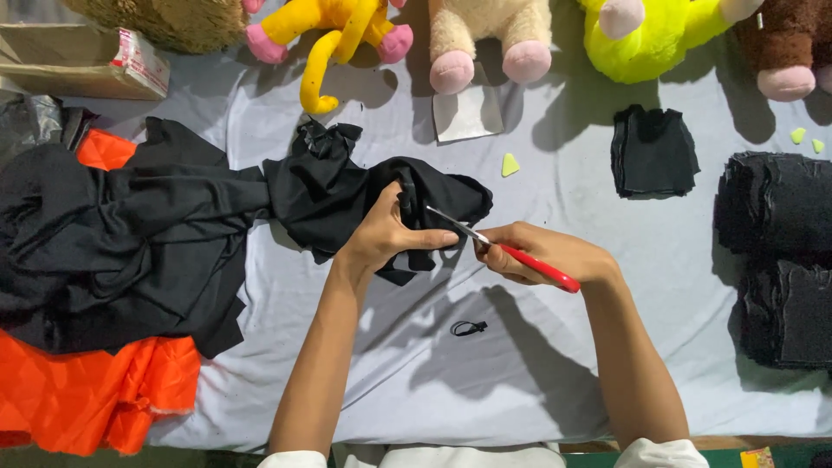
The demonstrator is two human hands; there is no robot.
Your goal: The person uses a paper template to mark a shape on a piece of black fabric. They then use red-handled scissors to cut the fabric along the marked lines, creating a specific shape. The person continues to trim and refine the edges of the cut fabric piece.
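My left hand [381, 234] has its grip closed on a bunched fold of the long black fabric [173, 234], which trails off across the pale grey bench [416, 381] toward nine o'clock. My right hand [546, 253] is closed around the red-handled scissors [507, 250]; their steel blades point toward ten o'clock and meet the fabric right at my left thumb. Whether the blades are parted I cannot tell.

The fabric's gathered end sits near the middle of the bench, just at twelve o'clock of both hands. Under its far bulk at eight o'clock lies a crumpled orange cloth [87, 390]. A small black scrap [468, 328] lies on the bench at six o'clock of the scissors, apart from them.

At three o'clock stand tall stacks of cut black fabric pieces [776, 260], with a smaller black stack [653, 152] at one o'clock. A little light green wedge-shaped chip [510, 165] lies at twelve o'clock of my right hand. Along the far edge sit plush toys: a yellow one [334, 35], a cream one with pink feet [490, 35], a neon yellow one [650, 39] and a brown one [784, 43]. A cardboard box [78, 61] rests at eleven o'clock.
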